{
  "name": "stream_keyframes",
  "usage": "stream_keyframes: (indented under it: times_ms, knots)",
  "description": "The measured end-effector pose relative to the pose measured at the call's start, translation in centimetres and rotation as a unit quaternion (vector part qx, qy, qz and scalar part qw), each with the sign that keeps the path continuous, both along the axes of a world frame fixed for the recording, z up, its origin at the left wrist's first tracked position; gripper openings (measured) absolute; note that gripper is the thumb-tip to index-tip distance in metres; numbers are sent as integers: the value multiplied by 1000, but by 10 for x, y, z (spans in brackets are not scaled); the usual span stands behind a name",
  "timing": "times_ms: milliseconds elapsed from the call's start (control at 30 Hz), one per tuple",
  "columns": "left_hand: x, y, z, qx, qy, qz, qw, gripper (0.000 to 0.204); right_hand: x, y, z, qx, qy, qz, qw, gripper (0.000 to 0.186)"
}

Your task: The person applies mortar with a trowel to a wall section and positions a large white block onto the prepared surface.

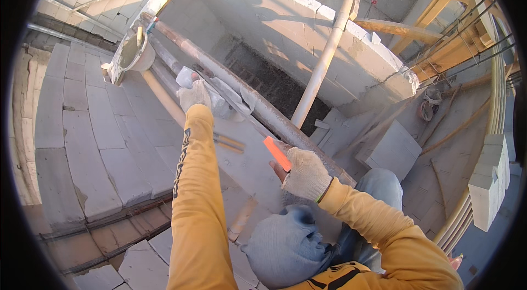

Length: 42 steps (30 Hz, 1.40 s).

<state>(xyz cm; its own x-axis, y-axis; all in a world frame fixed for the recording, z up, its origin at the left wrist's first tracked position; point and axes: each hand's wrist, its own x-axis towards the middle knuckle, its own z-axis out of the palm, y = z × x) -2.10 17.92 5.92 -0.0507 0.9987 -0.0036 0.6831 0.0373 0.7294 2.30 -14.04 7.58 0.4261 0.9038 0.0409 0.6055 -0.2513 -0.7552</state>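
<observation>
My left hand (196,96), in a knitted white glove with bare fingertips, reaches forward and closes on a crumpled clear plastic bag (185,77). More of the crumpled plastic lies just right of that hand, beside a long rusty pipe (214,70). My right hand (308,175), gloved the same way, is closed around a flat, bright orange piece (277,153). The orange end points up and left, near the pipe; the rest is hidden by the glove, so its kind is unclear. Thin brown and dark strips (228,143) show on the pale surface between my hands.
A mortar-smeared bucket (137,54) stands at the upper left. Pale block paving (104,125) spreads on the left. Beyond the pipe, a block wall (285,15) borders a dark recess (263,73). A round pole (328,48) leans across it. White blocks (392,153) sit at right.
</observation>
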Motion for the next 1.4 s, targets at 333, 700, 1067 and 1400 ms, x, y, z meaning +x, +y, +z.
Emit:
stream_keyframes:
  times_ms: [333,700,1067,1400]
  knots:
    - [9,-13,16,-43,15,-19,999,77,29,89,-40,-66,7,-1,998,40]
    - [0,-5,7,-16,67,-8,998,74,7,24,-36,-11,-11,10,1000,35]
    - [-11,20,0,-27,84,-20,996,71,3,-20,-18,-35,26,2,999,26]
    - [-2,44,2,-17,105,15,994,72,20,55,-29,-96,41,16,994,40]
